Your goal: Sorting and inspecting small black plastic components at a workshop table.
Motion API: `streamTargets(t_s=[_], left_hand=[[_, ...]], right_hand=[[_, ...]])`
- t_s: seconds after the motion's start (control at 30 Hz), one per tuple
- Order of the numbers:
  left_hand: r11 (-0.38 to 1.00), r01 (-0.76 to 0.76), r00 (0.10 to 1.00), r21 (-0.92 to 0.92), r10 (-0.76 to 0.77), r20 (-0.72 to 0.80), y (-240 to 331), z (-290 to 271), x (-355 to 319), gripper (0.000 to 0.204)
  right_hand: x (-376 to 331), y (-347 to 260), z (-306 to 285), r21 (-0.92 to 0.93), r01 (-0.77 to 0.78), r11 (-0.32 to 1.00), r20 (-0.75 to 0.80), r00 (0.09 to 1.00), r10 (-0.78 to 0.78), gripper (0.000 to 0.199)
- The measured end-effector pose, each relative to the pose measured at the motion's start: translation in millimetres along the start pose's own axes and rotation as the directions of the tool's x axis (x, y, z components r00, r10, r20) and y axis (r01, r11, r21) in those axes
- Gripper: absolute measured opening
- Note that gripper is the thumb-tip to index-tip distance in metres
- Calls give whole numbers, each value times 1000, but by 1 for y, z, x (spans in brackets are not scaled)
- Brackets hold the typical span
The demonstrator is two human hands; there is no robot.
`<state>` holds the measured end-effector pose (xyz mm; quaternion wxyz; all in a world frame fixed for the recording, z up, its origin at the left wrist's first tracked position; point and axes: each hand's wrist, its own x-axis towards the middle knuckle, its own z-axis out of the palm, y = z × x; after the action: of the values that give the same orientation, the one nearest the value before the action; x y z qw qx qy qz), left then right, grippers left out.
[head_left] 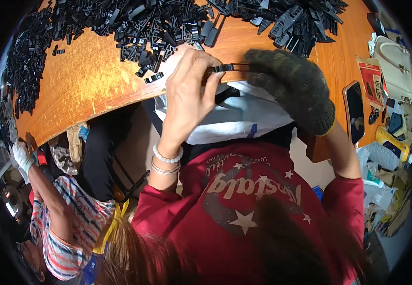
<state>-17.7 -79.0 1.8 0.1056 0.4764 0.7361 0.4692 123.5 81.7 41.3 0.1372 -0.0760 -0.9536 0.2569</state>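
My left hand [187, 90] is bare, with a bracelet and bangles at the wrist. Its thumb and fingers pinch a small black plastic clip [223, 68] just over the table's front edge. A dark knit glove covers my right hand [289, 83], whose fingers close round the far side of the same part, where thin dark prongs run into the glove. Blur hides the gloved fingertips. Left of my bare hand, a loose black clip [154, 77] lies near the edge. Below both hands, a white sack [258, 118] is spread over my lap, with a dark piece on it.
A large heap of small black plastic parts [154, 28] covers the back and left of the wooden table [87, 71]. Flat tapered black pieces [296, 23] are piled back right. A phone [354, 111], red box [371, 80] and white handbag [396, 66] lie right. A co-worker's white-gloved hand [22, 154] is far left.
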Motion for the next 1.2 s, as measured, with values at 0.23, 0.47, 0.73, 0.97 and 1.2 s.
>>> streamTargets(t_s=[0.23, 0.47, 0.73, 0.97, 1.2], left_hand=[[101, 493, 867, -864, -137, 479, 3, 0, -11, 30], [255, 535, 828, -805, -348, 440, 14, 13, -13, 15], [309, 544, 815, -780, -414, 405, 23, 10, -15, 11], [800, 428, 901, -421, -413, 132, 26, 6, -11, 14], [955, -17, 961, 298, 98, -260, -1, 7, 17, 10]], right_hand=[[-30, 4, 9, 913, -205, 352, 142, 970, 197, 41], [-37, 5, 0, 776, -270, 570, 237, 962, 134, 43], [-34, -7, 1, 769, -305, 563, 211, 951, 227, 37], [-40, 2, 5, 611, -316, 726, 217, 949, 230, 30], [-61, 20, 17, 82, 27, 996, 251, 967, -47, 28]])
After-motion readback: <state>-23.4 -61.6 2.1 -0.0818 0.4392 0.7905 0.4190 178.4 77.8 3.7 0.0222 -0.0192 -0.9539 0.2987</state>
